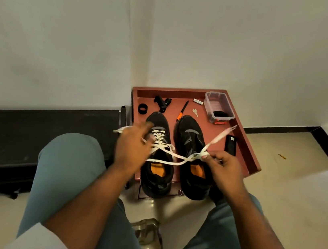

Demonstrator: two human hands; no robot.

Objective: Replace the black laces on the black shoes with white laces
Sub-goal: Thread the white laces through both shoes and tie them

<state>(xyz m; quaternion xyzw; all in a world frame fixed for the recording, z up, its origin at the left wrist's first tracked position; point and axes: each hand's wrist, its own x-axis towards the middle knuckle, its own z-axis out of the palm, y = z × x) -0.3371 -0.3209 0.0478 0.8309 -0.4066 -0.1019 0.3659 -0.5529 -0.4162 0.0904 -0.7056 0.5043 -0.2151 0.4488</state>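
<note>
Both hands grip the white lace (167, 155) threaded through the left shoe (157, 155): left hand (132, 147) at nine o'clock, right hand (224, 166) at three, pinching it.

Both forearms stretched forward — left hand (133, 143) blurred, fingers apparently loosely spread; right hand (224, 164) curled, pinching with thumb and fingertips.
</note>
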